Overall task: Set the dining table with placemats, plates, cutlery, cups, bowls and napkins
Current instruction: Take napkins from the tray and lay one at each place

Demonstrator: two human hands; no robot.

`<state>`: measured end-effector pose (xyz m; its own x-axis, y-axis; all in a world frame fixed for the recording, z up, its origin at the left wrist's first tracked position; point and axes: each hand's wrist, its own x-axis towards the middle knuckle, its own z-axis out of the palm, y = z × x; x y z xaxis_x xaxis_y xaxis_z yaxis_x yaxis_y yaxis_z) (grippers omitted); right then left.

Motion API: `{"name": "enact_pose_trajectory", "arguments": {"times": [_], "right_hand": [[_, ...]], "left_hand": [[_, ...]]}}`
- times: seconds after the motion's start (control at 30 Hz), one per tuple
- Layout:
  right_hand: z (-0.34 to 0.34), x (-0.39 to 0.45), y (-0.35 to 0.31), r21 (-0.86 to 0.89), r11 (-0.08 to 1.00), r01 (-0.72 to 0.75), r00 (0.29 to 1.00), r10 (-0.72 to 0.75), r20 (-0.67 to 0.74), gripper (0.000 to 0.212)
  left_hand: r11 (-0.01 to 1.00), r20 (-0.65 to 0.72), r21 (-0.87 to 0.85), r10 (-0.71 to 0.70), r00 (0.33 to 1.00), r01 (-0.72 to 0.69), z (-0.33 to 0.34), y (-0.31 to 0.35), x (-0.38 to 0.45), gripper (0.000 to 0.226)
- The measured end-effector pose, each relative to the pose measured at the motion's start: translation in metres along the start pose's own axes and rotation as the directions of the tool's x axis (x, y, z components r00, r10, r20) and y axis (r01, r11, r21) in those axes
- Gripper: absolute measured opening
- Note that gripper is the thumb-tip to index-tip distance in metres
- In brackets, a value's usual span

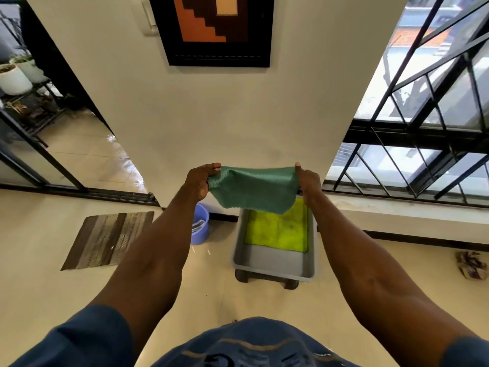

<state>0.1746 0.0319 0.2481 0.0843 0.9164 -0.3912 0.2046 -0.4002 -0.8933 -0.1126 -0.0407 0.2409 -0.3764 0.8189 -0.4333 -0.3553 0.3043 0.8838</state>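
Green napkin [252,190] hiding tray's [272,263] far end

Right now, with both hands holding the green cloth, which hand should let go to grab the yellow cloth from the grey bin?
The right hand, probably. It hangs almost directly above the yellow cloth in the grey bin. The left hand sits further over, above the blue bucket, and can keep the green cloth.

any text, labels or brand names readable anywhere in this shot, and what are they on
None can be read.
Purple bucket: a white label with dark print, too blurred and small to read.
Blue shirt: a dark printed design on the front, cut off by the frame edge; no letters can be made out.
Green cloth, yellow cloth, grey tray and framed picture: no text visible.
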Motion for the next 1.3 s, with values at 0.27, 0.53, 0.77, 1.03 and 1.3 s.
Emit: {"name": "enact_pose_trajectory", "arguments": {"times": [0.27,0.53,0.77,1.03,1.3], "right_hand": [[-0.011,0.009,0.02,0.275,0.954,-0.12,0.98,0.069,0.188,0.055],[-0.03,0.021,0.018,0.147,0.989,-0.008,0.99,-0.013,0.14,0.039],[-0.043,0.021,0.008,-0.042,0.982,0.186,0.976,-0.189,-0.11,0.037],[-0.054,0.026,0.011,0.198,0.976,0.089,0.996,-0.083,-0.039,0.017],[-0.056,0.023,0.002,-0.181,0.946,0.27,0.961,-0.276,-0.005,0.006]], "left_hand": [[0.998,-0.062,0.054,-0.042,0.997,0.045,-0.003,-0.008,0.008,0.035],[0.985,-0.084,0.153,0.092,0.992,-0.078,0.007,-0.011,0.006,0.011],[0.935,-0.044,0.313,0.19,0.981,-0.167,0.012,-0.009,0.01,0.016],[0.907,-0.068,0.314,0.315,0.947,-0.279,0.025,-0.005,0.012,0.017],[0.877,-0.058,0.383,0.336,0.94,-0.289,0.022,-0.006,0.013,0.013]]}}
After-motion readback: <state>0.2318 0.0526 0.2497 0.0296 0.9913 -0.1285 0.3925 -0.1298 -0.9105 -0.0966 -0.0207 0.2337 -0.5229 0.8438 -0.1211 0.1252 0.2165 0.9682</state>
